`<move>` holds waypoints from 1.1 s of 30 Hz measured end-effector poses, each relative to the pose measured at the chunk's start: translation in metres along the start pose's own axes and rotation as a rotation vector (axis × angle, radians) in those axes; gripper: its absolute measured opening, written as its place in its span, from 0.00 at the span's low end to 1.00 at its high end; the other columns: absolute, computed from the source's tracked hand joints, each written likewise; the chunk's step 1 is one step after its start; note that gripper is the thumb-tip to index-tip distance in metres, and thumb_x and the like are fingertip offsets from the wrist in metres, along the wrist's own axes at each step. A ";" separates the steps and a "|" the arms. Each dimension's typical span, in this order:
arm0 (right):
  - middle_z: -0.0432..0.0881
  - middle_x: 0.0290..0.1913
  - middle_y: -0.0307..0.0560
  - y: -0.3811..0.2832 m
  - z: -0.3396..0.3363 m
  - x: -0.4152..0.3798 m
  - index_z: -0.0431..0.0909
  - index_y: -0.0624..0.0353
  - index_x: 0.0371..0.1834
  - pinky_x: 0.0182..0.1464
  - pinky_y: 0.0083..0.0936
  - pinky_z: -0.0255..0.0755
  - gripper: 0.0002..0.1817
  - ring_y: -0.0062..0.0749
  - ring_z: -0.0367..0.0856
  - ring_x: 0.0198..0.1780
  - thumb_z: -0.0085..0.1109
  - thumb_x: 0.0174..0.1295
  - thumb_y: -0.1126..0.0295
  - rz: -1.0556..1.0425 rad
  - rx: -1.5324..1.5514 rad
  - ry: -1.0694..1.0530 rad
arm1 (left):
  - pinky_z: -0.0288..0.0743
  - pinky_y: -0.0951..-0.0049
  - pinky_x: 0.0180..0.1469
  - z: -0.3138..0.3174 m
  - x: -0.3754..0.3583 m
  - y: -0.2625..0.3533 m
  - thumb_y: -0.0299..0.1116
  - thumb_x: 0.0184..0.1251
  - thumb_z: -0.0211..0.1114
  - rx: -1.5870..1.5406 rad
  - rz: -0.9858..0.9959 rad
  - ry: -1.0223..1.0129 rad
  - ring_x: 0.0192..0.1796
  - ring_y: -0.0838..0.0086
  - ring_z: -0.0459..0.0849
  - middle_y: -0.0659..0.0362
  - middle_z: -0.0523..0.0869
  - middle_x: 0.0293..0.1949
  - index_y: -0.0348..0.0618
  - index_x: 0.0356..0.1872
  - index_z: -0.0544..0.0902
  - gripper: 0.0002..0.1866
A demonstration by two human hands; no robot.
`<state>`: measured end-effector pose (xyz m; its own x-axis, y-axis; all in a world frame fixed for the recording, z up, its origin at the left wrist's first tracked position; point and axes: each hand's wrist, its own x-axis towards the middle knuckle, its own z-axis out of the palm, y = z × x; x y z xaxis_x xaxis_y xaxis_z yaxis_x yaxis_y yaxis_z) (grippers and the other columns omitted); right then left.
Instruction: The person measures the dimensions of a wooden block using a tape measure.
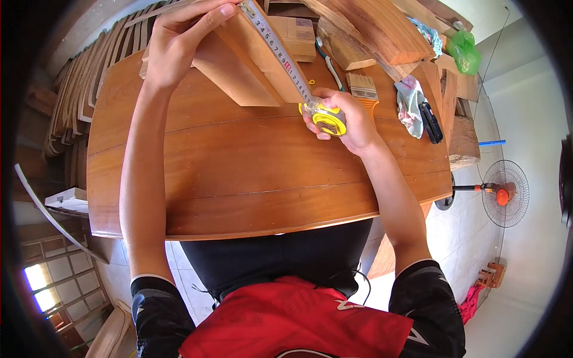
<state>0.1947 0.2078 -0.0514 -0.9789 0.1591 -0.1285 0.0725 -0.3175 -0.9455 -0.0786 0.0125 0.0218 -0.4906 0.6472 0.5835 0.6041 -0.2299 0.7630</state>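
My right hand (352, 116) is closed around a yellow and grey tape measure (328, 119). Its blade (277, 51), printed with black numbers, is pulled out along a light brown wooden board (250, 51) and reaches toward the top of the view. At the board's far end my left hand (179, 45) grips the wood, its thumb pressed near the end of the blade. The tips of the other left fingers are hidden. The board's near end is beside the tape measure's case.
On the brown wooden table (250, 173) are a toothbrush (331, 65), a flat brush (363, 86), a cloth (409, 104) and a black object (431, 122). Wood blocks (382, 30) pile up at the back. Curved slats (89, 89) stack at left; a fan (504, 194) stands right.
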 end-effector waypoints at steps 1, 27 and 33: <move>0.85 0.41 0.53 0.000 -0.001 0.000 0.77 0.64 0.52 0.29 0.25 0.70 0.21 0.30 0.82 0.35 0.51 0.71 0.56 0.006 -0.009 -0.009 | 0.75 0.74 0.64 0.000 -0.001 0.000 0.36 0.79 0.67 -0.026 -0.007 -0.011 0.55 0.79 0.85 0.62 0.93 0.53 0.47 0.60 0.91 0.14; 0.87 0.44 0.52 -0.008 -0.001 -0.002 0.82 0.65 0.54 0.40 0.31 0.78 0.24 0.33 0.85 0.42 0.55 0.75 0.51 0.029 -0.043 -0.006 | 0.74 0.75 0.63 -0.002 0.001 -0.005 0.34 0.78 0.67 -0.102 -0.017 0.024 0.54 0.79 0.85 0.62 0.93 0.53 0.45 0.57 0.92 0.14; 0.86 0.48 0.51 -0.009 -0.001 -0.004 0.80 0.65 0.57 0.43 0.32 0.79 0.25 0.32 0.85 0.45 0.55 0.74 0.52 0.022 -0.062 -0.041 | 0.74 0.74 0.63 -0.002 0.000 0.000 0.35 0.77 0.68 -0.114 -0.067 0.010 0.55 0.80 0.85 0.63 0.93 0.52 0.46 0.56 0.93 0.13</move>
<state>0.1978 0.2106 -0.0423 -0.9838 0.1139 -0.1386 0.1049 -0.2618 -0.9594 -0.0803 0.0108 0.0220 -0.5337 0.6567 0.5328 0.4947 -0.2685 0.8265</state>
